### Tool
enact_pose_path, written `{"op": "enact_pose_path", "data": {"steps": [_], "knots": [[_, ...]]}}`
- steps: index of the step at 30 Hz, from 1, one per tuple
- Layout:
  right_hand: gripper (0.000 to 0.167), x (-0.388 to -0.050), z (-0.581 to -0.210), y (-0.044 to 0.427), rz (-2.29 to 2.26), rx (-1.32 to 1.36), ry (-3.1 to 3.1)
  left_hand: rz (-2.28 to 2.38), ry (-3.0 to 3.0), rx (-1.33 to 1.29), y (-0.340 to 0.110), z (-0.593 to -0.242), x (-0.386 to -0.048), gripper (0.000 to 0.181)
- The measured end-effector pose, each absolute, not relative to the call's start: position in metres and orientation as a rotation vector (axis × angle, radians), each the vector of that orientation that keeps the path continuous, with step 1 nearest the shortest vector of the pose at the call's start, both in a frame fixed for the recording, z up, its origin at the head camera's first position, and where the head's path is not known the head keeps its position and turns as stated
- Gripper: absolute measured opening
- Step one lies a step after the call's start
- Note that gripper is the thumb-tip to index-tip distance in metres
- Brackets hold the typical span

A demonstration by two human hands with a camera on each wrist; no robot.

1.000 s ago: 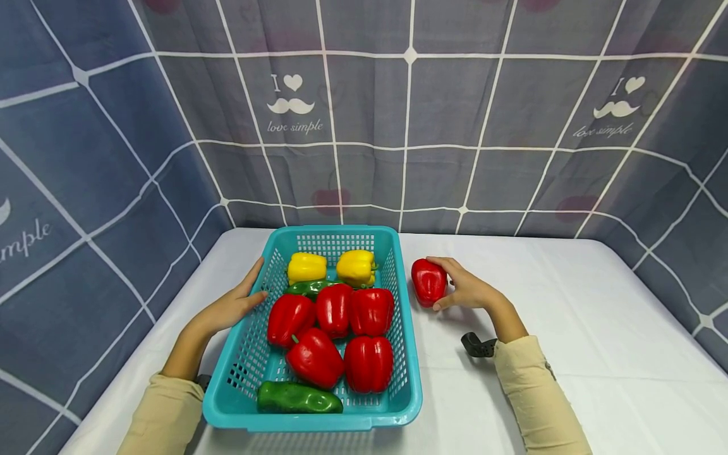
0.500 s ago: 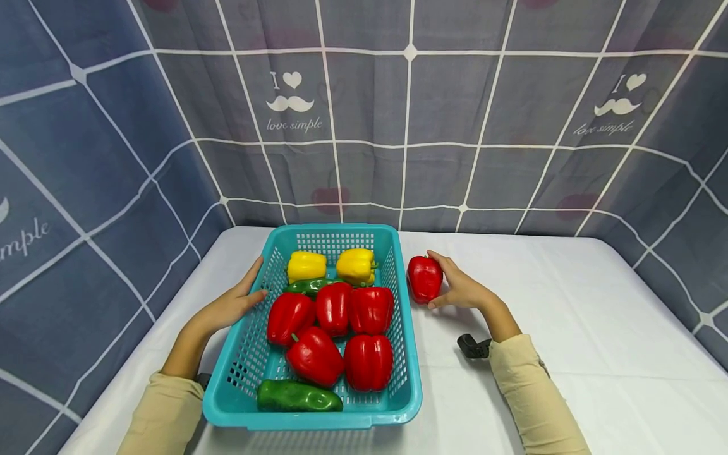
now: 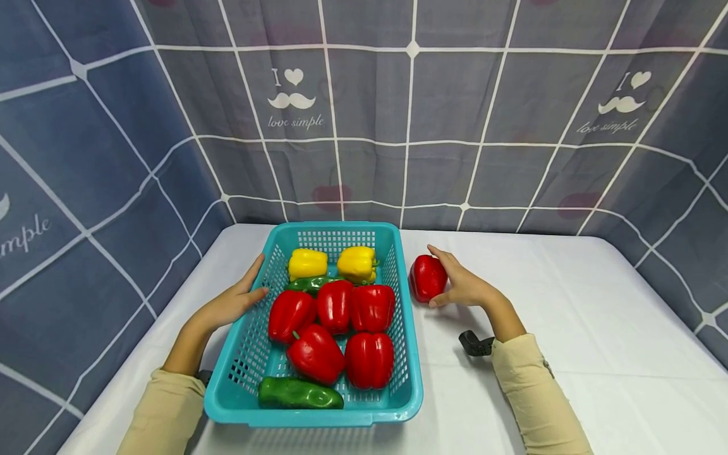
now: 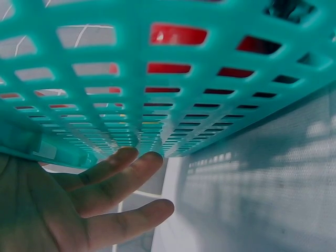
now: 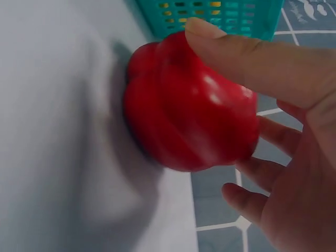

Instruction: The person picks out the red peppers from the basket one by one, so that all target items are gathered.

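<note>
Though pointing dir. unclear, red pepper (image 3: 426, 278) w/ apparent long axis approx. fore-aft.

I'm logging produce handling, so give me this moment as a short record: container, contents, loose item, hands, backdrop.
Container: teal basket, on white table
Contents: five red peppers, two yellow peppers, two green peppers
Outside: loose red pepper, right of basket
Left hand: at basket's left side
Right hand: curved around loose red pepper
Backdrop: checked fabric

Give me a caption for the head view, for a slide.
Left hand at a teal basket of red, yellow and green peppers; right hand around a red pepper beside it.
</note>
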State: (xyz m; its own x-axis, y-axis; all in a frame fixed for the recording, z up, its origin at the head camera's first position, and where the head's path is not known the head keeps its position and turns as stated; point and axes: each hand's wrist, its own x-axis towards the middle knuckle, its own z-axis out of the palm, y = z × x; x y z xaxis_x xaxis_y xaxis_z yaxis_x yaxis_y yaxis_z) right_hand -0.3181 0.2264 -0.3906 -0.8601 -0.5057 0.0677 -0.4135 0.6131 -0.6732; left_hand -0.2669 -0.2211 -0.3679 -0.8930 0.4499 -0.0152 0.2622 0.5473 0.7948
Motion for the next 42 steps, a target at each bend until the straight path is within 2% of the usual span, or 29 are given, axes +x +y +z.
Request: {"op": "enact_pose_path", "data": {"steps": [12,24,36,42], "knots": [[0.105,-0.308,-0.371,0.217,-1.058,-0.808,2.730,1.270,2.563,0.603,-0.220,-0.367,-0.271,0.071],[0.088,-0.287,-0.348,0.200,-1.078,-0.912,2.797,1.271,2.564,0.603,-0.220,-0.368,-0.269,0.071],[0.100,-0.262,-0.344,0.167,-1.028,-1.158,2.710,1.277,2.555,0.588,-0.221,-0.368,-0.267,0.072],[0.099,-0.258,-0.348,0.154,-0.913,-1.189,2.746,1.275,2.560,0.592,-0.221,-0.368,-0.267,0.071]]}}
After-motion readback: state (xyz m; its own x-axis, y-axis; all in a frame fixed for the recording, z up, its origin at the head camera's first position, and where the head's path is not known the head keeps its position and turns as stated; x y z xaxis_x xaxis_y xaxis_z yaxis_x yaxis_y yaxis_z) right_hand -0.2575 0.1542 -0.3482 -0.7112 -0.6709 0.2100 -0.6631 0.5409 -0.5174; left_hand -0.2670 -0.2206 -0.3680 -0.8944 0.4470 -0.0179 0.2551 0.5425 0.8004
